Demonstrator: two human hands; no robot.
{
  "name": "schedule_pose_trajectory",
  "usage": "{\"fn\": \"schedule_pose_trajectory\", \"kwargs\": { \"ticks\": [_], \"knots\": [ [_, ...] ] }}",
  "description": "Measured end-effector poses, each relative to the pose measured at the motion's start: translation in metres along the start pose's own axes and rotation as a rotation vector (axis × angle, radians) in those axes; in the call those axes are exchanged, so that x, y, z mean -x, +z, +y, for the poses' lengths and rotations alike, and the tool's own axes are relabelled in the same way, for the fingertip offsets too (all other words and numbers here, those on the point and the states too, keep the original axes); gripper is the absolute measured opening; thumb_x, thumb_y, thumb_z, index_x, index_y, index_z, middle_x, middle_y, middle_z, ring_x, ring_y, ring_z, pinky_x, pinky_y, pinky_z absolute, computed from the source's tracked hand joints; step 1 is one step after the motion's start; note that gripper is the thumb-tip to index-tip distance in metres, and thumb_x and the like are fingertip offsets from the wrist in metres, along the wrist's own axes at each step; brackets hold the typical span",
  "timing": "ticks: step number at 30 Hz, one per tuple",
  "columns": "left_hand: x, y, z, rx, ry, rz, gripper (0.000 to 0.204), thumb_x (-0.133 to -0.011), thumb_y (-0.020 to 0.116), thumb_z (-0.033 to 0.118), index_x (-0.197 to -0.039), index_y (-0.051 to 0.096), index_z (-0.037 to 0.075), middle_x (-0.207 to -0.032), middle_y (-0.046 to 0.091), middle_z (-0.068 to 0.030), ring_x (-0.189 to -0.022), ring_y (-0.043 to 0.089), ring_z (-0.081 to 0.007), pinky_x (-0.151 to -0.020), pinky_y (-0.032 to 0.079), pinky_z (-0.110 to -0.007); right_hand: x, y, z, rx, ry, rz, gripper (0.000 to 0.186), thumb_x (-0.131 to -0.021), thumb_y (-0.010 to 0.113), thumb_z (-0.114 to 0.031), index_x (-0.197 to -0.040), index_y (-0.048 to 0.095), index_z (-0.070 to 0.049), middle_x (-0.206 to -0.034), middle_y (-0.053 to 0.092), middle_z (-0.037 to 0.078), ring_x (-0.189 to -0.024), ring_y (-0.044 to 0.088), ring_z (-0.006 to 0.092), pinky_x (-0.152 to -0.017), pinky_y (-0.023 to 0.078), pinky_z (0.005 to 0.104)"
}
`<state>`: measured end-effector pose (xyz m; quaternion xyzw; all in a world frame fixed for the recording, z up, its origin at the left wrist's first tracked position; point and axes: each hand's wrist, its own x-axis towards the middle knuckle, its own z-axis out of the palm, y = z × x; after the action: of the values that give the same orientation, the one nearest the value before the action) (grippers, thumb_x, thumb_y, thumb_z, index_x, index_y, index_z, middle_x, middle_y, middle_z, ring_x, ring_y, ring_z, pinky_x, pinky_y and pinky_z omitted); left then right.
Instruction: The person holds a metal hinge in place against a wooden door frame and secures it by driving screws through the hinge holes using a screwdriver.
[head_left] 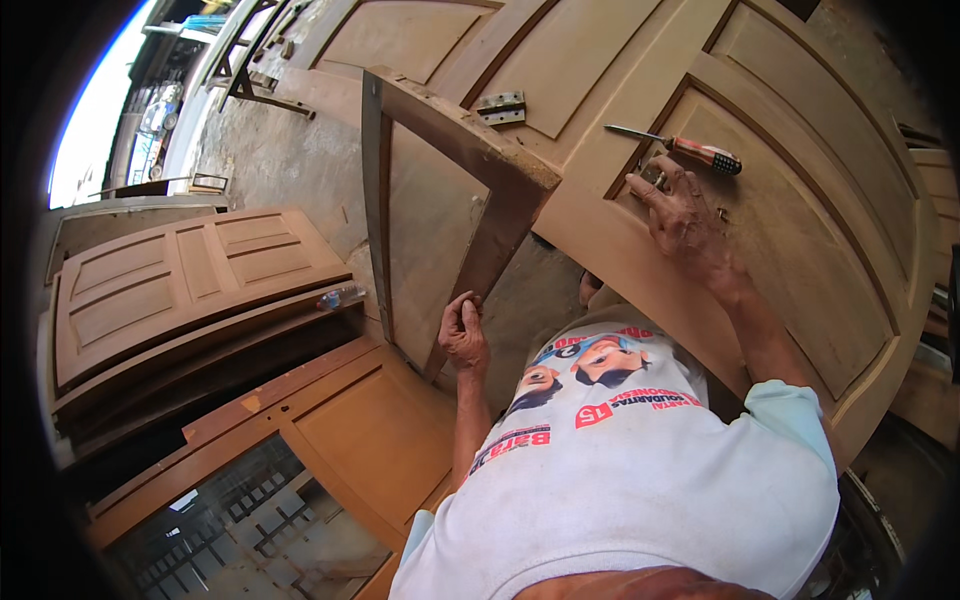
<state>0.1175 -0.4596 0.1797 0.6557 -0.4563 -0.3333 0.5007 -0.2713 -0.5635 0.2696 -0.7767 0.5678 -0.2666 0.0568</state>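
My right hand [680, 215] rests over a panelled wooden door [570, 215], its bent fingers around a small metal piece [653, 178]; another small metal bit [722, 214] lies beside it. Just above lies a screwdriver [705, 152] with a red-and-black handle, and a metal hinge [500, 108] lies farther left on the door. My left hand [463, 335] is closed at the edge of an upright narrow wooden frame [430, 120], fingertips pinched; what they hold, if anything, is too small to make out.
Stacked panelled doors [200, 265] and a clear plastic bottle [342, 296] are at left. An orange-brown door [355, 420] with glass stands below them. Dark trestle-like frames [250, 85] stand on the concrete floor [270, 170] behind. More boards [932, 210] are at the far right.
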Motion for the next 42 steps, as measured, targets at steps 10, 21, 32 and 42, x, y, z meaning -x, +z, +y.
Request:
{"fn": "schedule_pose_trajectory", "kwargs": {
  "ticks": [10,21,32,42],
  "knots": [
    [-0.094,0.032,0.064,-0.079,0.147,-0.001,0.017,-0.110,0.060,0.009,-0.119,0.072,0.000,-0.103,0.071,-0.0045,-0.092,0.068,-0.0117,-0.084,0.057,-0.028,-0.137,0.084,0.004,-0.159,-0.071,-0.027,0.044,-0.094,0.076,-0.016,-0.134,0.065,-0.002,-0.137,0.064,0.015,-0.124,0.063,0.0351,-0.104,0.055,0.0443],
    [-0.156,0.044,0.070,0.051,0.133,-0.065,0.019,-0.110,0.061,0.013,-0.118,0.072,0.000,-0.100,0.074,-0.0068,-0.092,0.070,-0.0134,-0.084,0.058,-0.030,-0.218,0.148,-0.009,-0.056,-0.278,-0.177,0.030,-0.093,0.070,-0.011,-0.121,0.066,-0.002,-0.121,0.067,0.016,-0.118,0.063,0.0332,-0.100,0.056,0.0423],
    [-0.191,0.048,0.074,0.088,0.128,-0.117,0.018,-0.110,0.060,0.010,-0.119,0.071,-0.001,-0.100,0.072,-0.0059,-0.094,0.069,-0.0122,-0.085,0.059,-0.028,-0.233,0.112,-0.006,-0.538,0.319,-0.055,0.027,-0.106,0.060,-0.021,-0.109,0.073,0.002,-0.083,0.069,0.013,-0.077,0.067,0.0265,-0.076,0.055,0.0396],
    [-0.223,0.073,0.118,0.175,0.358,-0.149,0.015,-0.107,0.063,0.005,-0.118,0.072,0.000,-0.106,0.072,-0.0086,-0.098,0.070,-0.0155,-0.087,0.059,-0.031,-0.190,0.050,-0.047,-0.747,0.504,-0.156,0.025,-0.106,0.061,-0.018,-0.108,0.073,0.004,-0.077,0.065,0.012,-0.073,0.063,0.0186,-0.069,0.053,0.0348]
  ]
}}
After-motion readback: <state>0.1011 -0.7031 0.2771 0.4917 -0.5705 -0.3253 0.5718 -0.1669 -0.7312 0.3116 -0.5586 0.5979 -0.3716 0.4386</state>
